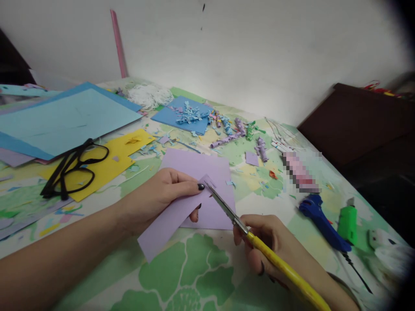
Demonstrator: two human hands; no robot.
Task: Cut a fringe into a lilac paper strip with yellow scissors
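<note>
My left hand (175, 185) pinches a strip of lilac paper (168, 229) near its upper end, thumb on top. Below the strip, a larger lilac sheet (201, 164) lies flat on the table. My right hand (272, 246) is closed around scissors (275, 259) with long yellow handles. Their metal blades point up and left, with the tips at the upper end of the strip. Small slits show at that end. Part of the handles is hidden by my right fingers.
Black glasses (78, 168) lie on yellow paper (113, 164) at left, near blue sheets (71, 116). Fringed paper rolls (240, 127) and scraps are scattered behind. At right are a blue glue gun (324, 222) and a green cutter (347, 222). A wall (227, 56) stands behind.
</note>
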